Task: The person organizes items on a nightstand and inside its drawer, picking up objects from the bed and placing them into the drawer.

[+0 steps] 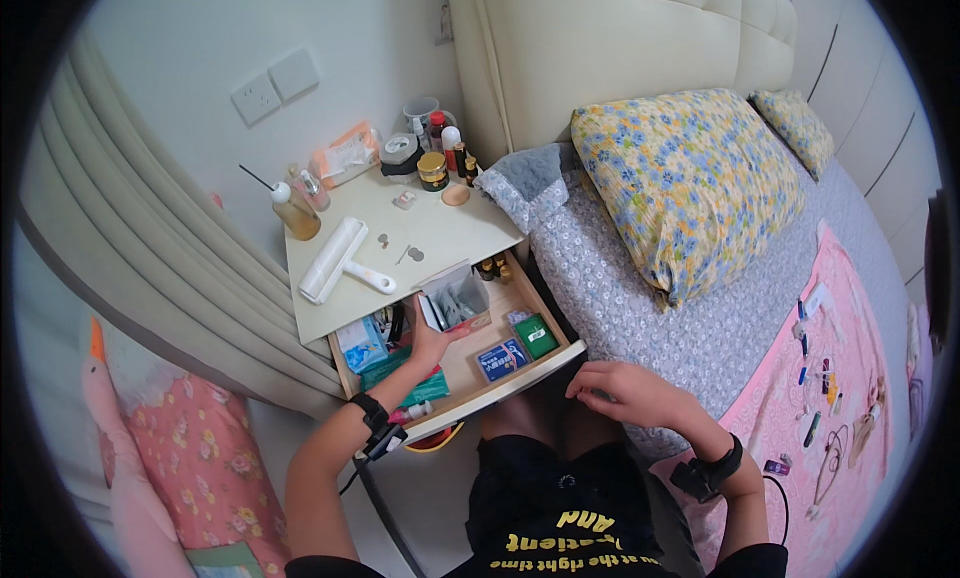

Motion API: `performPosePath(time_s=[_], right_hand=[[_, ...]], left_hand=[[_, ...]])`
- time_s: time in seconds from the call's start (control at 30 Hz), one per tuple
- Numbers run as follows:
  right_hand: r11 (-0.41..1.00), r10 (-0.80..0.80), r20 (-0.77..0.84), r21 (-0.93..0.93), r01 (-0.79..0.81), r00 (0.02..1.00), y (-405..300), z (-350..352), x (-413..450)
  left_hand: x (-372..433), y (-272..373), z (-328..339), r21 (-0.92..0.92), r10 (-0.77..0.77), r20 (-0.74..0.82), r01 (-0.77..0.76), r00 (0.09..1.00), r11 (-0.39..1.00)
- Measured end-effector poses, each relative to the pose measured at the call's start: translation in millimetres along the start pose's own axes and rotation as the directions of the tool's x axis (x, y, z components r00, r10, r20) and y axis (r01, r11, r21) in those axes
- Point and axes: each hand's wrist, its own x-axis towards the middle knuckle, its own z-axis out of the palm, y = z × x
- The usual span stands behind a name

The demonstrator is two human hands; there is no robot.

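My left hand [433, 338] reaches into the pulled-out wooden drawer [457, 360] of a white nightstand, its fingers around the left side of an open box [471, 297] with small packets inside. Beside the box, several small dark bottles [495, 269] stand in the drawer's back right corner. Nearer its front lie a blue box [502, 360] and a green packet [535, 336]. Left of my hand are a light blue packet [363, 344] and a teal packet [427, 387]. Just outside the drawer's front right corner, my right hand [619, 392] hovers with curled fingers, holding nothing visible.
On the nightstand top [352, 278] are a lint roller [335, 261], an amber bottle [296, 210], coins, jars and a mug. A bed with a floral pillow [675, 195] stands on the right; small items lie on its pink cloth [847, 345]. A curtain [187, 278] hangs at left.
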Motion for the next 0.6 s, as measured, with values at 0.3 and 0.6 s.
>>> performPosePath(time_s=[0.3,0.6], right_hand=[[1.0,-0.007,-0.022,0.02,0.008,1.0,7.3,4.6,-7.9],[0.998,0.055,0.017,0.041,-0.056,0.998,11.7,5.6,-8.6]], left_hand=[[21.1,-24.3,-5.1,-0.038,0.075,0.244,-0.067,0.967,0.997],[6.6,-14.2,-27.7,0.067,0.047,0.237,-0.064,0.97,0.996]])
